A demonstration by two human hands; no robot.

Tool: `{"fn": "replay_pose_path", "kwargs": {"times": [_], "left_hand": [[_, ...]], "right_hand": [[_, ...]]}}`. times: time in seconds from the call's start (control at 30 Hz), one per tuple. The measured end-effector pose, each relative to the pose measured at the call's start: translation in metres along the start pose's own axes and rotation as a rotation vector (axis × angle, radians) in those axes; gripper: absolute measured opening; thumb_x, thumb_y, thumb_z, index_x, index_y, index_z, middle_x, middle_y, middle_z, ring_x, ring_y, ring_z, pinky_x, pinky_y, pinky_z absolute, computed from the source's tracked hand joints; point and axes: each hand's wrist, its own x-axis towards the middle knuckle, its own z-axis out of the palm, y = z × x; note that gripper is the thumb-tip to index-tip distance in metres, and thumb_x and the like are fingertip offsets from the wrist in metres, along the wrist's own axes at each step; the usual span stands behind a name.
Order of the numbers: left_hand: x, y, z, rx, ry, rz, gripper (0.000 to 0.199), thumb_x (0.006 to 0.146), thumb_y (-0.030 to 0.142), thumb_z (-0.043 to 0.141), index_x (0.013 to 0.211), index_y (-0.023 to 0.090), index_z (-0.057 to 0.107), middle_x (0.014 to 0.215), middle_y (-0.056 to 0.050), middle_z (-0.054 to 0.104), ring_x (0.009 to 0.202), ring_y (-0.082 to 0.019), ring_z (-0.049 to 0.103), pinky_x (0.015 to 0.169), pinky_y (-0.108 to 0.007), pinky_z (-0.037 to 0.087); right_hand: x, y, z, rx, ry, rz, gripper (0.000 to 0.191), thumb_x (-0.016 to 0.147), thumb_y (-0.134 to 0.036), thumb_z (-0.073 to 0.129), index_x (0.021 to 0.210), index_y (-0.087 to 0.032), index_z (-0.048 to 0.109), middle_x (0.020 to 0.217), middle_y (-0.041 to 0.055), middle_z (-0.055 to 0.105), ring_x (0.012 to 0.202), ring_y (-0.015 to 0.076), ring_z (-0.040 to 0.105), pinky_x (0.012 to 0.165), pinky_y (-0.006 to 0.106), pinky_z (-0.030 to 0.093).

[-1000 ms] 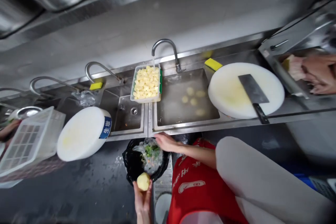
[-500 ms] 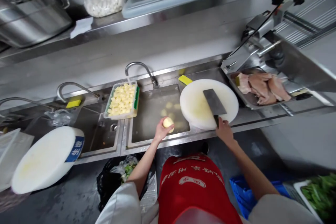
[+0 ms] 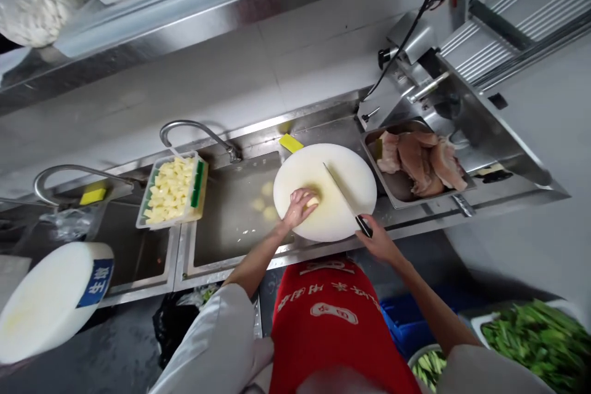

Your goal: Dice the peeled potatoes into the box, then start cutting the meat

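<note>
On the round white cutting board (image 3: 355,178), my left hand (image 3: 300,207) is closed over a peeled potato (image 3: 313,201), which shows at its fingertips. My right hand (image 3: 376,239) grips the black handle of a cleaver (image 3: 340,192) at the board's right front edge. The blade stands nearly on edge over the board, right of the potato, apart from it. Several peeled potatoes (image 3: 268,188) lie in the water of the sink (image 3: 217,221) left of the board.
A plastic tub of potato chunks (image 3: 170,191) stands left of the sink, by a faucet (image 3: 198,125). A yellow sponge (image 3: 290,143) lies behind the board. A metal tray of meat (image 3: 415,160) sits to the right. Another thick board (image 3: 50,301) is far left.
My left hand has moved from over the sink onto the board with the potato. The cleaver has turned from lying flat to nearly on edge. The view has shifted right.
</note>
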Motion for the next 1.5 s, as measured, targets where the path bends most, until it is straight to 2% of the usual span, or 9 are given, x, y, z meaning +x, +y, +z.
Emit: {"fn": "replay_pose_path", "kwargs": {"times": [0.1,0.2,0.3,0.5,0.77,0.93,1.13,1.37,1.5], "left_hand": [[-0.012,-0.006,0.018,0.060,0.185,0.036,0.028,0.099,0.039,0.054,0.118,0.020,0.062,0.124,-0.014,0.058,0.123,-0.026,0.051,0.105,-0.044,0.041],[-0.016,-0.010,0.032,0.130,0.300,0.069,0.023,0.102,0.035,0.048,0.110,0.019,0.063,0.119,-0.013,0.057,0.119,-0.023,0.052,0.100,-0.042,0.047],[-0.014,-0.015,0.041,0.212,0.311,0.117,0.020,0.102,0.032,0.049,0.104,0.020,0.066,0.112,-0.012,0.059,0.114,-0.023,0.052,0.099,-0.045,0.046],[-0.015,-0.030,0.054,0.290,0.348,0.189,0.018,0.100,0.025,0.049,0.101,0.018,0.066,0.106,-0.012,0.059,0.108,-0.023,0.051,0.094,-0.044,0.044],[-0.013,-0.048,0.065,0.319,0.217,0.173,0.023,0.099,0.024,0.046,0.098,0.018,0.068,0.100,-0.011,0.058,0.103,-0.022,0.051,0.096,-0.044,0.039],[-0.013,-0.053,0.069,0.307,0.235,0.196,0.022,0.098,0.025,0.047,0.098,0.019,0.068,0.098,-0.010,0.058,0.101,-0.021,0.050,0.095,-0.043,0.037],[-0.015,-0.053,0.075,0.274,0.238,0.174,0.026,0.098,0.028,0.046,0.095,0.020,0.070,0.097,-0.010,0.059,0.102,-0.023,0.048,0.094,-0.044,0.036],[-0.011,-0.041,0.059,0.230,0.427,0.211,0.024,0.099,0.020,0.043,0.099,0.018,0.067,0.105,-0.012,0.058,0.104,-0.022,0.048,0.091,-0.041,0.039],[-0.012,-0.039,0.050,0.232,0.438,0.158,0.022,0.100,0.020,0.043,0.099,0.018,0.064,0.105,-0.011,0.057,0.103,-0.022,0.048,0.089,-0.040,0.042]], "right_hand": [[-0.007,0.008,-0.009,0.053,-0.114,-0.051,0.046,0.089,-0.040,0.050,0.130,-0.019,0.050,0.103,0.0070,0.069,0.091,0.0205,0.065,0.080,0.029,0.049],[-0.004,-0.001,-0.013,-0.024,-0.221,-0.014,0.042,0.091,-0.035,0.047,0.129,-0.018,0.049,0.097,0.0054,0.069,0.087,0.0193,0.065,0.076,0.027,0.047],[0.016,-0.027,-0.009,-0.254,-0.303,0.052,0.034,0.096,-0.033,0.043,0.126,-0.018,0.048,0.086,0.0041,0.069,0.079,0.0194,0.067,0.070,0.026,0.042],[0.048,-0.076,0.014,-0.792,-0.307,0.092,0.034,0.107,-0.031,0.024,0.116,-0.014,0.051,0.098,0.0159,0.072,0.093,0.0277,0.071,0.073,0.031,0.042],[-0.008,-0.084,0.011,-0.828,-0.304,0.031,0.025,0.109,-0.030,0.024,0.109,-0.017,0.045,0.087,0.0101,0.072,0.081,0.0220,0.073,0.060,0.026,0.035],[-0.011,-0.086,0.011,-0.802,-0.368,0.083,0.023,0.109,-0.030,0.025,0.107,-0.017,0.044,0.084,0.0102,0.071,0.080,0.0227,0.074,0.058,0.025,0.034],[0.012,-0.089,0.018,-0.805,-0.418,0.092,0.025,0.108,-0.030,0.025,0.109,-0.014,0.045,0.083,0.0126,0.071,0.082,0.0240,0.074,0.061,0.026,0.040],[0.072,-0.106,0.066,-0.858,-0.420,0.063,0.036,0.108,-0.024,0.018,0.119,-0.011,0.048,0.097,0.0185,0.072,0.096,0.0250,0.073,0.074,0.029,0.049],[0.084,-0.111,0.080,-0.870,-0.431,0.055,0.040,0.107,-0.024,0.016,0.125,-0.010,0.049,0.099,0.0187,0.072,0.098,0.0246,0.073,0.079,0.030,0.050]]}}
